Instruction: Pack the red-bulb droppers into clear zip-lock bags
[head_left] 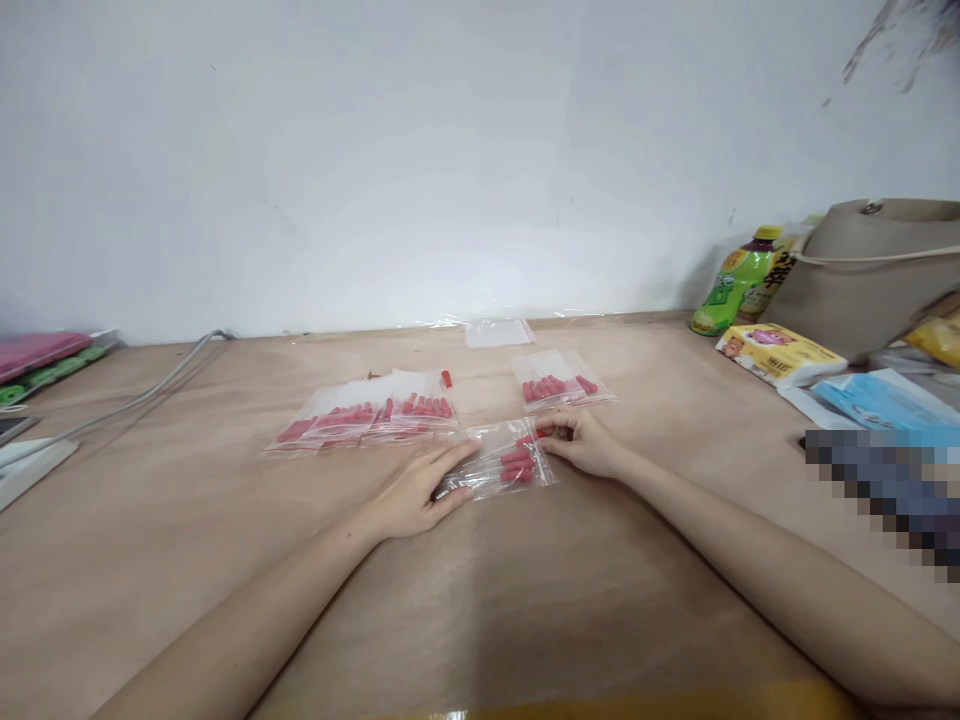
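Observation:
A small clear zip bag [501, 462] holding several red pieces lies flat on the wooden table [480, 600] between my hands. My left hand [420, 492] rests on the bag's left end, fingers stretched along it. My right hand [581, 440] pinches the bag's right edge with curled fingers. To the left lies a row of several filled bags [371, 415] with red pieces. Behind my right hand sits a smaller pile of filled bags [559, 385]. One loose red piece [447, 379] lies beside the row.
Empty clear bags [499, 331] lie near the wall. At the right stand a green bottle [735, 280], a tan bucket [870, 265], a yellow pack [780, 353] and blue packaging [874, 398]. A grey cable [150, 385] and pink and green items [41, 355] sit far left.

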